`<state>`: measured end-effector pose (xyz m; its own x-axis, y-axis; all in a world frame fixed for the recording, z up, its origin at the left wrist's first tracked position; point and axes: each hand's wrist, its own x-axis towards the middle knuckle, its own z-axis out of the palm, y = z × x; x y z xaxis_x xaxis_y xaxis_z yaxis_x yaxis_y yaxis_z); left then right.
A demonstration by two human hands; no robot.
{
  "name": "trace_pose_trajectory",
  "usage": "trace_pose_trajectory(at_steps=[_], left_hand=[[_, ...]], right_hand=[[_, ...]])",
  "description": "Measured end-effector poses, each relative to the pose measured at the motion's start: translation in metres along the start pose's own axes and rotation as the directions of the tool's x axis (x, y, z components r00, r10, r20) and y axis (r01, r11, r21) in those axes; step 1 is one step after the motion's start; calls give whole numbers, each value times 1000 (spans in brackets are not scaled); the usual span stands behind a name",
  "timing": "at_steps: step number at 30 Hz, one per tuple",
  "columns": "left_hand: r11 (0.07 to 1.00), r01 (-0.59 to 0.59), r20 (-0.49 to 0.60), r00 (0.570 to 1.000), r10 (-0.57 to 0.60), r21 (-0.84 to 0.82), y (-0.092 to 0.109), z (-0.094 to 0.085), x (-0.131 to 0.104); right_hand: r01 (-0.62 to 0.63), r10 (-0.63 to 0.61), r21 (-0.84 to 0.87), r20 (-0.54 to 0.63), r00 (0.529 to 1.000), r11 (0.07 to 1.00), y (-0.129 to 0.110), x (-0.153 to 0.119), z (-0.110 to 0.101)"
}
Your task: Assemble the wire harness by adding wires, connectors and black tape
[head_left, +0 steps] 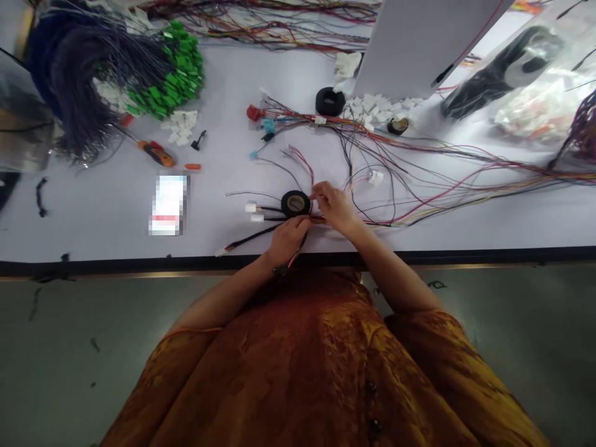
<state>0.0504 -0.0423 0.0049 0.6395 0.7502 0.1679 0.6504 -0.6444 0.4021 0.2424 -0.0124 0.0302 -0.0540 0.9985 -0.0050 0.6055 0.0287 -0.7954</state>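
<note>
My left hand (289,239) is closed around a bundle of wires (326,220) near the table's front edge. Just above its fingers sits a roll of black tape (295,203). My right hand (336,208) is pinched beside the roll's right edge, where thin red wires (305,162) run down to its fingertips; what lies between them is hidden. Left of the roll, black-sleeved branches end in white connectors (251,207). Another taped branch (251,237) slants toward the table edge.
Long wires with a red connector (253,112) stretch rightward. Behind them lie a second black roll (330,101) and white connectors (372,110). To the left are a phone (167,205), a screwdriver (156,153) and wires with green connectors (172,74). A white panel (419,43) stands at the back.
</note>
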Motion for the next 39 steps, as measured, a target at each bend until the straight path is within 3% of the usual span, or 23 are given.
trace_pose_trajectory(at_steps=[2, 5, 11, 14, 17, 21, 25, 29, 34, 39], left_hand=[[1000, -30, -43, 999, 29, -4, -8, 5, -3], [997, -78, -57, 995, 77, -18, -15, 9, -5], [979, -71, -76, 995, 57, -190, -20, 14, -8], [950, -52, -144, 990, 8, -306, -22, 16, -6], [911, -18, -252, 963, -95, -413, -23, 15, 1], [867, 76, -266, 935, -233, -492, -25, 9, 12], [821, 146, -142, 954, -265, -552, -28, 6, 20], [837, 112, -105, 975, -198, -536, -30, 8, 24], [847, 74, -152, 972, -180, -526, -27, 13, 22], [858, 66, -177, 968, -179, -509, -24, 13, 19]], right_hand=[[-66, 67, -141, 7, 998, 988, 2, 12, -1], [-24, 26, -215, 5, 1000, 976, -2, 20, -1], [-56, 114, -321, 165, 980, 945, -14, 43, 16], [-111, 140, -279, 86, 986, 954, -7, 48, 16], [-181, 180, -195, -25, 983, 964, 2, 35, 7], [-199, 201, -193, -8, 980, 961, 5, -3, -9], [-36, 36, -403, -7, 999, 915, -5, -28, -14], [259, -189, -426, 199, 961, 867, -13, -25, -6], [302, -165, -484, 305, 938, 821, -14, -21, 5], [319, -176, -507, 310, 934, 800, -13, -13, 5]])
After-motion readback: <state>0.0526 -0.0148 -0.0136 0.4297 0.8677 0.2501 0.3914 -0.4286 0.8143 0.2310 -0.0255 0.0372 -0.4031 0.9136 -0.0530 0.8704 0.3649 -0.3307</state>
